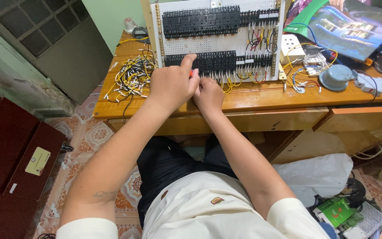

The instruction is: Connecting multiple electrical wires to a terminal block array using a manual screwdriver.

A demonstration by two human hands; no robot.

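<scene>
Left hand (172, 82) fingers the lower black terminal row (208, 62) — right hand (208, 94), just right, clamps a red tool (191, 73), its axis hidden.

Panel board (217, 42) stands upright at back of counter (261, 95), leaning slightly away, w/ two rows of relay sockets (200, 21) across it, one above the other. Wires (255, 40) sit on right part of board. Left hand (171, 84) and right hand (208, 95) meet at lower row, side by side, touching; left fingers (189, 62) rest on the sockets. Small screwdriver (191, 73) between the two hands. Loose wire pile (131, 75) on counter left of board. Right of board: wall socket block (292, 46), then round cap (336, 76) nearer the front. Drawer (363, 117) hangs open under counter, right side. Plastic bag (319, 175) on floor below it. Cabinet (14, 159) far left.
</scene>
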